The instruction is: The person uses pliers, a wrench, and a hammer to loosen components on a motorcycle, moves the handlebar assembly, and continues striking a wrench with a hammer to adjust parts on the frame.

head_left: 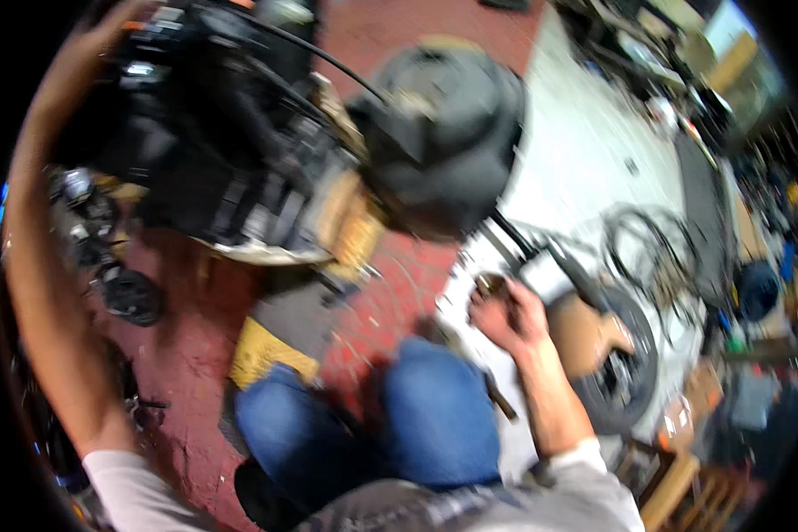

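Note:
My right hand [516,321] is closed around a small round brass-coloured metal piece [491,283], its exact kind too blurred to make out. Up at the far left, my left arm stretches to a dark machine assembly [230,168] with cables and black parts. My left hand [115,22] is at its upper end, smeared by motion, and its fingers cannot be read. A large black rounded casing or tub [448,142] stands beside the assembly, ahead of my knees. A black rod-like part [514,235] lies between that casing and my right hand.
To the right lies a wheel with a black tyre [643,381], a brown piece [585,337] partly over it. Looped black cable [652,248] rests on the white floor [585,142]. Clutter lines the right edge. A grey-and-yellow mat [275,346] lies on the red floor before my knees.

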Demonstrator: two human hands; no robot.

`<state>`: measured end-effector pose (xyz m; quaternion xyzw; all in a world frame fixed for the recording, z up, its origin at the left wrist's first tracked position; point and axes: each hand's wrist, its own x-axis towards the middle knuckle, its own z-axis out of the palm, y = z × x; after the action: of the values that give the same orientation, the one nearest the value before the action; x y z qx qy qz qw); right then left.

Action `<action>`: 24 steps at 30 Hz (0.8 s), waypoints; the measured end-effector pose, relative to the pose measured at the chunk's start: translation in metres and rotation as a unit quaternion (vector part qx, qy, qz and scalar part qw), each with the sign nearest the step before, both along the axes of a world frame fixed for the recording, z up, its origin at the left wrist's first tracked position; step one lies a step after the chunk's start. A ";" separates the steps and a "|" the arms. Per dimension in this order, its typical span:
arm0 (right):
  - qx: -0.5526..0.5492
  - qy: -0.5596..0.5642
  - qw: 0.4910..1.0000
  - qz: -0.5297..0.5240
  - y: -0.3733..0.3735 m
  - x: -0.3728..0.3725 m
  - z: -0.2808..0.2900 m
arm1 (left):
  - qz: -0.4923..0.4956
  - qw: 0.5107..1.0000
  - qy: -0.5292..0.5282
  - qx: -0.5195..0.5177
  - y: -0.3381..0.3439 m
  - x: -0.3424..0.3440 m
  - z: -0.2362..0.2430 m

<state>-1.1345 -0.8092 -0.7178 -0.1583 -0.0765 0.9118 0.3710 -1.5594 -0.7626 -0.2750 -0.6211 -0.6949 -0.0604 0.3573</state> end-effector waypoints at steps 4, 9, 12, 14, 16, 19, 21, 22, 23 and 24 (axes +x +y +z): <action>0.010 -0.057 0.998 0.006 0.014 0.005 0.037 | -0.110 0.983 0.077 0.124 0.017 0.040 0.002; 0.096 -0.103 0.986 0.086 0.036 -0.024 0.071 | -0.131 0.983 0.073 0.106 -0.008 0.028 0.014; 0.165 -0.146 0.974 0.055 0.045 -0.050 0.124 | -0.127 0.987 0.065 0.080 -0.017 0.028 0.015; 0.220 -0.184 0.958 0.017 0.057 -0.061 0.166 | -0.154 0.985 0.038 0.070 -0.018 0.028 0.018; 0.279 -0.169 0.945 -0.009 0.076 -0.070 0.209 | -0.197 0.978 0.012 0.070 -0.019 0.028 0.025; 0.399 -0.191 0.892 -0.089 0.101 -0.087 0.281 | -0.320 0.939 -0.054 0.116 -0.024 0.021 0.038; 0.444 -0.179 0.871 -0.109 0.105 -0.104 0.333 | -0.343 0.928 -0.085 0.118 -0.040 0.011 0.041; 0.463 -0.180 0.861 -0.112 0.106 -0.112 0.354 | -0.345 0.925 -0.087 0.133 -0.047 0.008 0.041; 0.480 -0.184 0.850 -0.117 0.106 -0.116 0.371 | -0.350 0.921 -0.091 0.147 -0.050 0.006 0.038; 0.492 -0.196 0.839 -0.121 0.108 -0.121 0.386 | -0.329 0.929 -0.094 0.141 -0.048 0.000 0.033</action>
<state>-1.2552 -0.7015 -0.3319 -0.1385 -0.5670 0.6518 0.4842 -1.5595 -0.8110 -0.2420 -0.7494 -0.4667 -0.3302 0.3340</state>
